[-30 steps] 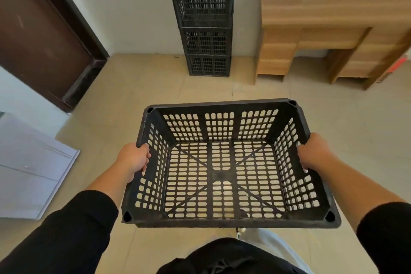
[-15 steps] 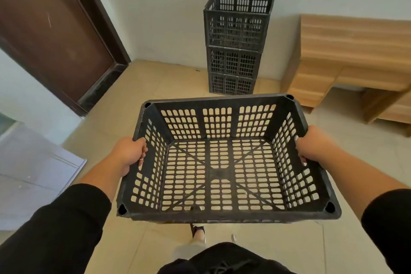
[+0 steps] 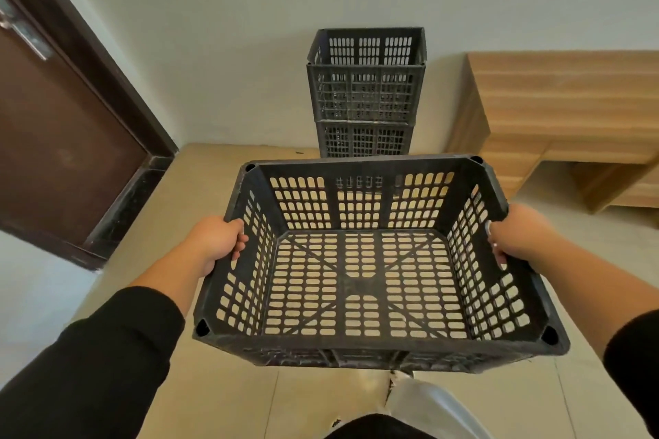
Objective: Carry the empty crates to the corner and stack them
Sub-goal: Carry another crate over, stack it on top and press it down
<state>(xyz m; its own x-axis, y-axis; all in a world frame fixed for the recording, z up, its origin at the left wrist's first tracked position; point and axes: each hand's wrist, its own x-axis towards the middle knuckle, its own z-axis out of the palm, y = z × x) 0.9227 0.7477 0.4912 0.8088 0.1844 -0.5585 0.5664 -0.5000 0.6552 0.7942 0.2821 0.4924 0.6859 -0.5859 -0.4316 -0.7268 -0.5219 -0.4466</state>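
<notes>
stack of crates (image 3: 365, 93) nearer — held crate (image 3: 360, 260) overlapping its base

Single head view — looking forward and down, close over the crate (image 3: 360, 260).

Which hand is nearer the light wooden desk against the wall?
Right. The right hand grips the carried black plastic crate on the side facing the light wooden desk; the left hand holds the opposite side, toward the brown door.
</notes>
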